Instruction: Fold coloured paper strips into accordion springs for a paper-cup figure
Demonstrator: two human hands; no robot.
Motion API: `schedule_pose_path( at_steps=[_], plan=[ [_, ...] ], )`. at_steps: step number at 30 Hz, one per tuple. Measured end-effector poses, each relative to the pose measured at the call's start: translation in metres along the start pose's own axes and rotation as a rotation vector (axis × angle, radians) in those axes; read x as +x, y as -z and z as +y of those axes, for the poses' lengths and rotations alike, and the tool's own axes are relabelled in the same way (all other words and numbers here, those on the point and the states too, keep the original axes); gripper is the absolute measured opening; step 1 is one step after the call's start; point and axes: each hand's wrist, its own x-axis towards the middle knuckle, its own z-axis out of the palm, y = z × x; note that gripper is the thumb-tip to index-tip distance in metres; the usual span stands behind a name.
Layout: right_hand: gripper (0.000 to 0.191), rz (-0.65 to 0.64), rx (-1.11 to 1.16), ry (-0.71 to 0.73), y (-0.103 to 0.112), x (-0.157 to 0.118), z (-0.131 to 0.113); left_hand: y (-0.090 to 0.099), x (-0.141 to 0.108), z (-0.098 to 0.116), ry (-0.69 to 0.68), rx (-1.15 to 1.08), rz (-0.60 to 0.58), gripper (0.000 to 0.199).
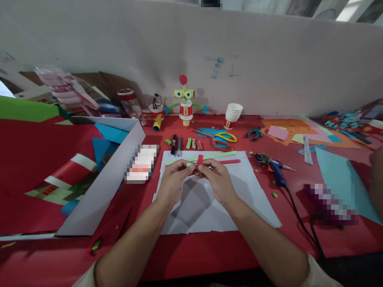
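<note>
Above the white sheet (pixel 197 219), my left hand (pixel 174 179) and my right hand (pixel 220 179) meet fingertip to fingertip. A small green piece of a paper strip (pixel 189 164) shows at the left fingers' pinch. Between the hands a red paper strip (pixel 200 158) stands up, pinched by my right thumb and fingers. Another red length (pixel 231 161) sticks out to the right behind the right hand. A long light green strip (pixel 224 155) runs behind both hands. How the strips cross at the fingertips is partly hidden.
Behind stand a paper-cup figure (pixel 186 111) and stacked cups (pixel 233 114). Folded strips (pixel 194 143), markers (pixel 173 144) and yellow-handled scissors (pixel 226 136) lie beyond the sheet. A glue gun (pixel 278 173) with its cord lies right; a white-walled box (pixel 101 187) stands left.
</note>
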Motion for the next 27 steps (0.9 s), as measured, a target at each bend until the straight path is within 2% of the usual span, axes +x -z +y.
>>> schedule_pose_path(
  at_steps=[10,14,16,20,27],
  plan=[
    [0.007,0.04,-0.037,0.018,0.0,0.0,-0.001,-0.003,-0.006,0.0,-0.081,0.078,0.023,0.009],
    [0.01,0.058,-0.012,0.016,0.002,0.002,-0.002,0.0,-0.002,0.001,0.0,-0.089,0.02,0.024],
    [0.011,0.042,0.004,-0.003,0.002,0.002,-0.002,0.002,0.0,0.002,0.06,-0.112,0.013,0.023],
    [0.011,0.007,0.027,-0.025,0.001,0.001,-0.002,0.003,0.003,0.002,0.114,-0.084,0.001,0.02],
    [0.007,-0.011,-0.031,-0.022,0.001,-0.001,0.0,0.008,0.005,0.002,0.127,0.021,-0.048,0.02]
  ],
)
